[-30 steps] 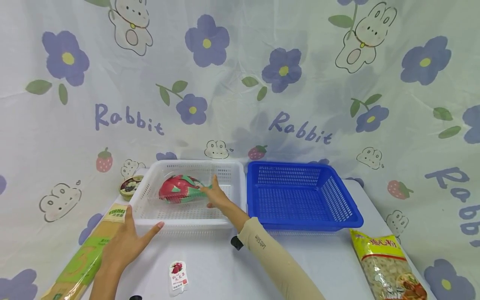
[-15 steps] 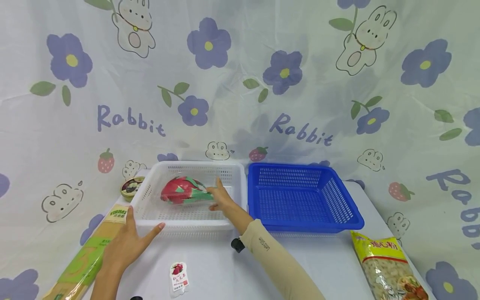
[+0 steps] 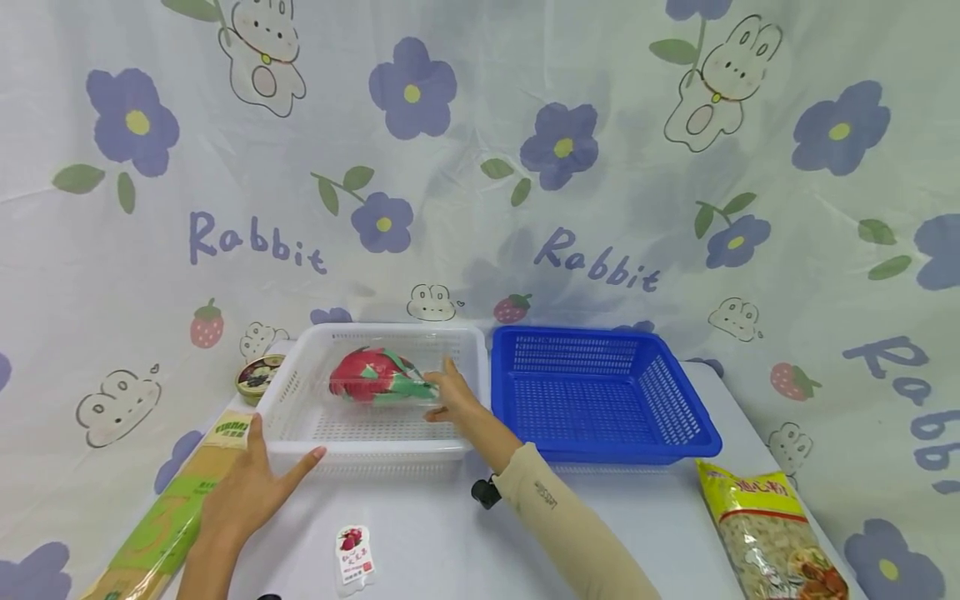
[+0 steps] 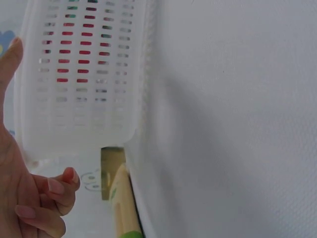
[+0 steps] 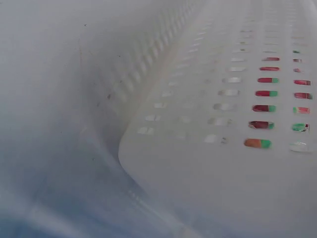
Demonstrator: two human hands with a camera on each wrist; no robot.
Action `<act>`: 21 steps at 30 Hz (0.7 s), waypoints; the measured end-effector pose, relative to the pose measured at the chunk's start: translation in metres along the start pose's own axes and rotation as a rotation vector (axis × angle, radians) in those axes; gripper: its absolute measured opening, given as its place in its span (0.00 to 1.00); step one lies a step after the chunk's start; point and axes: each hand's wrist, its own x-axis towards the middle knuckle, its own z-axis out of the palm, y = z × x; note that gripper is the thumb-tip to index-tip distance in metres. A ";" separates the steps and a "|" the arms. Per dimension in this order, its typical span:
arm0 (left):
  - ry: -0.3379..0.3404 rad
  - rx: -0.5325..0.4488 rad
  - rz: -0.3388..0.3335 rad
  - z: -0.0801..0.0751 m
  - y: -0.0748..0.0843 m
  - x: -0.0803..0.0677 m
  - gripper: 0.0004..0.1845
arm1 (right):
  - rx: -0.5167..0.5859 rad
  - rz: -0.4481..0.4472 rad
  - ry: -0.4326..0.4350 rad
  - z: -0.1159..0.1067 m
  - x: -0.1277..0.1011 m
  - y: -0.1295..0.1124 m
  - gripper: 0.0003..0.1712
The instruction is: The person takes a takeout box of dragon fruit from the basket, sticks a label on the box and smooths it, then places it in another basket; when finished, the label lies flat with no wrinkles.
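Note:
A red and green dragon fruit point(image 3: 371, 375) in clear plastic packaging is inside the white basket point(image 3: 375, 446). My right hand point(image 3: 457, 404) reaches in from the front right and holds the packaging around the fruit's green leaf end. In the right wrist view, only patches of the dragon fruit point(image 5: 267, 93) show through the basket slots; the hand is out of that view. My left hand point(image 3: 243, 492) spreads across the basket's front left corner, thumb along the front rim and forefinger at the left side. Its other fingers point(image 4: 57, 198) bend loosely below the corner in the left wrist view.
A blue basket point(image 3: 600, 454) stands right of the white one. Beside my left arm lies a green-labelled noodle pack point(image 3: 161, 521), with a round tin point(image 3: 258, 377) behind it. A small dragon fruit label pouch point(image 3: 354, 558) lies in front, and a pasta bag point(image 3: 776, 533) at right.
The dragon fruit and my right hand have shifted slightly right together within the white basket. My left hand stays at the basket corner.

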 end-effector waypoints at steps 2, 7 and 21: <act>-0.005 0.001 -0.001 0.000 0.000 0.000 0.66 | 0.005 0.003 -0.003 -0.003 -0.004 -0.002 0.45; -0.011 0.004 -0.006 -0.001 0.000 0.001 0.66 | 0.030 0.002 -0.016 -0.010 -0.011 -0.006 0.46; 0.084 0.043 0.028 -0.003 0.001 -0.002 0.66 | 0.029 -0.043 -0.040 -0.018 -0.032 -0.017 0.45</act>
